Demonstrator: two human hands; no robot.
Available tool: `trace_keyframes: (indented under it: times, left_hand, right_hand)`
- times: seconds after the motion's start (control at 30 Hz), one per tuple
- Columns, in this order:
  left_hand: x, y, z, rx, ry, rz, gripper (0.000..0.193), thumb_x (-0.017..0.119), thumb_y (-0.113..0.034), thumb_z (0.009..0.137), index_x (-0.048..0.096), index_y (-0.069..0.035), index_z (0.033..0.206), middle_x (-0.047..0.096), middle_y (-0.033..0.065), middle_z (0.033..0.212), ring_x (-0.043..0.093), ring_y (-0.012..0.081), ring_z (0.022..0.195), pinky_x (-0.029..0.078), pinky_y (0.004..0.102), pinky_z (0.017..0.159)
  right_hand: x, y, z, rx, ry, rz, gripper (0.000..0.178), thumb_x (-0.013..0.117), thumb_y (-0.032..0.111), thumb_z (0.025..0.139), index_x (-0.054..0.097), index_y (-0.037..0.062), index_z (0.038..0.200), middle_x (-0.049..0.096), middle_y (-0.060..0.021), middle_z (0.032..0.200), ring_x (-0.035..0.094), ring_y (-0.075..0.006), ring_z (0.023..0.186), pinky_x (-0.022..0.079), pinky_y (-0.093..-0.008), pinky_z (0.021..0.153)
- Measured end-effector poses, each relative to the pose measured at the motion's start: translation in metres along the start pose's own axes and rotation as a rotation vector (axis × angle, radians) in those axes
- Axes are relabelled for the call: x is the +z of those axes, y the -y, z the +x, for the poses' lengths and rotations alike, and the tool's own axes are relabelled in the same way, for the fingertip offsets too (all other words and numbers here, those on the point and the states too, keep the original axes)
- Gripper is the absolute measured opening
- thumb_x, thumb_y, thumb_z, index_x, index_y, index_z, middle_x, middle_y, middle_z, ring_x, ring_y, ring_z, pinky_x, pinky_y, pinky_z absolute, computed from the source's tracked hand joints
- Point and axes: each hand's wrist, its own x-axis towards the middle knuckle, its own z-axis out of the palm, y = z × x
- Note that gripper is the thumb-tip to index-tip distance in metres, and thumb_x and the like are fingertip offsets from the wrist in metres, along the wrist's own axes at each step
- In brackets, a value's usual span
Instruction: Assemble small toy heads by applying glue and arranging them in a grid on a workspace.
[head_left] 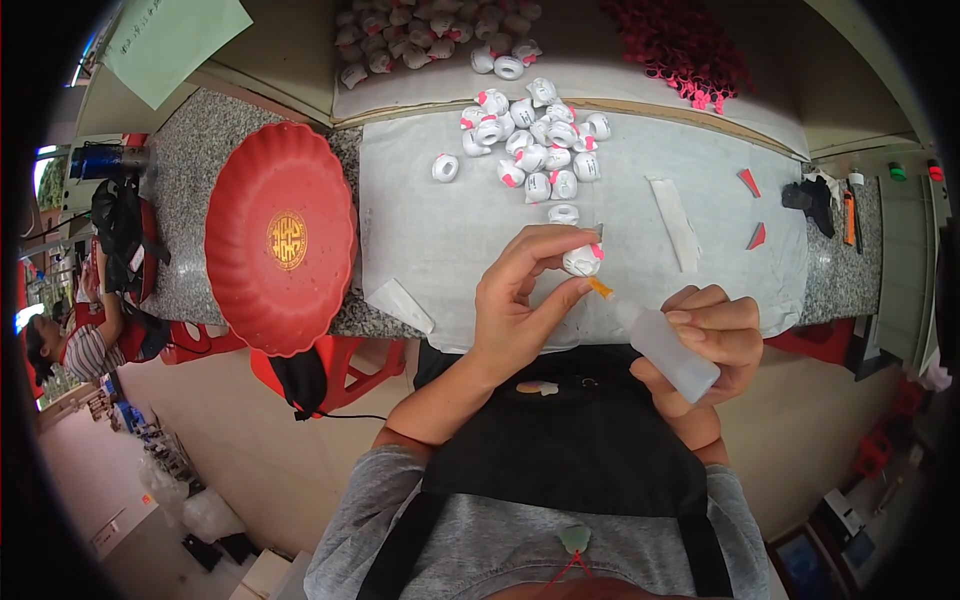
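Between the thumb and fingers of my left hand [505, 300] is a small white figurine head [579, 263] with a pink bow. My right hand [722, 335] is wrapped round a translucent white squeeze bottle [675, 358]. The bottle tilts up to the left, and its thin orange nozzle [601, 288] is at the lower side of the head; whether it touches is too small to tell. Just beyond my left fingers, another white head [563, 214] lies on the pale sheet [420, 240]. Past that sits a loose cluster of similar heads [530, 158] with pink bows.
A red scalloped tray [235, 250] stands at the left. Behind a low wooden edge [400, 113] lie more heads [410, 35] and a heap of pink pieces [690, 60]. To the right are a white strip [675, 225], red scraps [750, 182] and black cloth [812, 203].
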Motion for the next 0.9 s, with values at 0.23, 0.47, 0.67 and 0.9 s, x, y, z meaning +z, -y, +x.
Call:
trace_keyframes:
  times: [0.23, 0.47, 0.67, 0.9]
  left_hand:
    - [-0.002, 0.001, 0.001, 0.027, -0.001, 0.103, 0.031, 0.051, 0.01, 0.069, 0.046, 0.005, 0.099, 0.046, 0.0145, 0.101, 0.045, 0.0204, 0.098, 0.034, 0.0298, 0.085]
    - [-0.017, -0.001, 0.006, -0.015, -0.211, -0.101, 0.032, 0.053, 0.007, 0.07, 0.046, 0.002, 0.101, 0.049, 0.0114, 0.101, 0.047, 0.0156, 0.094, 0.037, 0.0243, 0.08]
    - [-0.021, -0.002, 0.005, -0.01, -0.267, -0.203, 0.035, 0.054, 0.007, 0.07, 0.043, 0.002, 0.102, 0.049, 0.0139, 0.101, 0.047, 0.0154, 0.094, 0.037, 0.0241, 0.08]
    - [-0.023, -0.004, 0.0, -0.016, -0.239, -0.179, 0.034, 0.054, 0.005, 0.07, 0.043, 0.0, 0.102, 0.049, 0.0144, 0.101, 0.05, 0.0148, 0.089, 0.042, 0.0293, 0.078]
  right_hand:
    - [0.0, 0.0, 0.001, 0.031, -0.041, -0.048, 0.035, 0.07, 0.012, 0.06, 0.043, 0.005, 0.081, 0.042, -0.0075, 0.076, 0.044, -0.0141, 0.059, 0.039, -0.0256, 0.05]
    - [-0.029, -0.024, 0.024, 0.191, -0.116, 0.08, 0.03, 0.065, 0.007, 0.063, 0.042, 0.0018, 0.082, 0.044, -0.0087, 0.082, 0.049, -0.0161, 0.065, 0.044, -0.0262, 0.056]
    - [-0.045, -0.086, 0.086, 0.585, 0.146, -0.087, 0.024, 0.052, 0.002, 0.07, 0.046, 0.0002, 0.094, 0.05, -0.0079, 0.081, 0.053, -0.0168, 0.073, 0.046, -0.0276, 0.059]
    - [-0.039, -0.138, 0.119, 0.259, 0.417, -1.047, 0.024, 0.057, 0.011, 0.069, 0.05, 0.0001, 0.089, 0.054, -0.018, 0.076, 0.051, -0.0324, 0.07, 0.041, -0.0366, 0.06]
